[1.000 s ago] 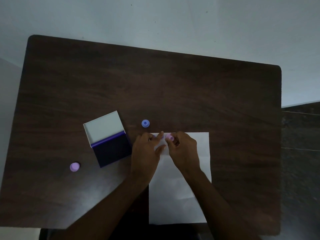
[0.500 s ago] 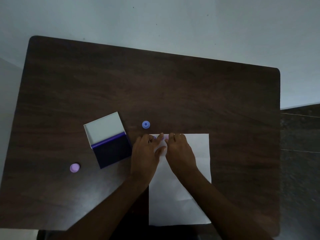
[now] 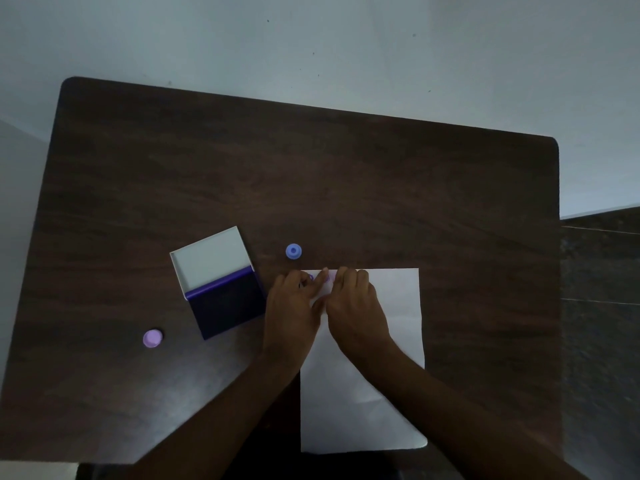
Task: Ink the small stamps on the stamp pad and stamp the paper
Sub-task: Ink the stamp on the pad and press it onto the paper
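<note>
A white sheet of paper (image 3: 391, 306) lies on the dark table near its front edge. My right hand (image 3: 356, 306) presses a small pink stamp (image 3: 330, 277) down at the paper's top left corner, fingers closed over it. Beside it, my left hand (image 3: 294, 306) rests flat on the paper's left edge, fingers spread. A faint purple mark (image 3: 310, 277) shows by the left fingertips. The open stamp pad (image 3: 227, 303), dark blue ink with a white lid (image 3: 209, 259) hinged behind, sits left of the hands. A blue stamp (image 3: 293, 251) stands just beyond the paper. A pink stamp (image 3: 152, 338) stands at the left.
The dark wooden table (image 3: 346, 174) ends at a pale wall behind it. A dark tiled floor (image 3: 602, 271) shows past its right edge. The table's front edge runs below the paper.
My right hand has lowered the pink stamp onto the paper's top corner, and its fingers now cover it. The left hand has stayed on the paper's edge.
</note>
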Action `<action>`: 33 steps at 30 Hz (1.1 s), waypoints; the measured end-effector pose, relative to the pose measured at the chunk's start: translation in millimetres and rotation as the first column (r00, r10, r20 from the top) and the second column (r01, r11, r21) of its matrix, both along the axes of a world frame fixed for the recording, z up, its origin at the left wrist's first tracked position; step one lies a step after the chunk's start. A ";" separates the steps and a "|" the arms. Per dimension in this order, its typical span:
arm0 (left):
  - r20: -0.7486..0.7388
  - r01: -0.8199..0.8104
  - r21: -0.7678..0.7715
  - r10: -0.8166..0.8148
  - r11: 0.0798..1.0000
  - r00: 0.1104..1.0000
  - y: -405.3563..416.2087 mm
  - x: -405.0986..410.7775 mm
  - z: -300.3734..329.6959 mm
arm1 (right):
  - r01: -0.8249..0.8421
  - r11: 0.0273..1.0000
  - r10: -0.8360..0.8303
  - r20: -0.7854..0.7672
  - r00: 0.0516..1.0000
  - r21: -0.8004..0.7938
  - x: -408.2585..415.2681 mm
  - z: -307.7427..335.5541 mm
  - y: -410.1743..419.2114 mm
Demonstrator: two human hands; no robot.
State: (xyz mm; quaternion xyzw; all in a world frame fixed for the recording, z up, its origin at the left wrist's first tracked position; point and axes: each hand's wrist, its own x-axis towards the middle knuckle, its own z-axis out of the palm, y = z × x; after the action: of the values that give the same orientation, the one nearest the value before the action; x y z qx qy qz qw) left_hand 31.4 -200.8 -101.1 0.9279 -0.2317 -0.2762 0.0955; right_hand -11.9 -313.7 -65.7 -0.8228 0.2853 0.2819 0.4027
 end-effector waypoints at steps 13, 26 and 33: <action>0.083 0.019 -0.010 -0.018 1.000 0.996 -1.2 3.0 5.8 | -0.078 0.993 0.086 0.084 0.993 -0.092 -0.5 -9.4 -5.9; 0.125 0.036 -0.045 -0.030 0.998 0.992 -1.6 3.4 15.7 | -0.057 0.992 0.083 0.241 0.967 -0.111 -5.1 -11.8 -15.8; 0.058 -0.086 -0.186 0.098 0.979 0.993 -2.7 7.4 24.2 | -0.060 0.992 0.076 0.157 0.985 -0.107 -1.6 -14.2 -13.7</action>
State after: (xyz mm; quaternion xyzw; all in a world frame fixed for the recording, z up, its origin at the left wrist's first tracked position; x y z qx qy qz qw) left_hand 38.8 -203.5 -76.9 0.9336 -0.2159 -0.2177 0.1852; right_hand -13.4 -327.4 -79.9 -0.8716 0.2376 0.2132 0.3720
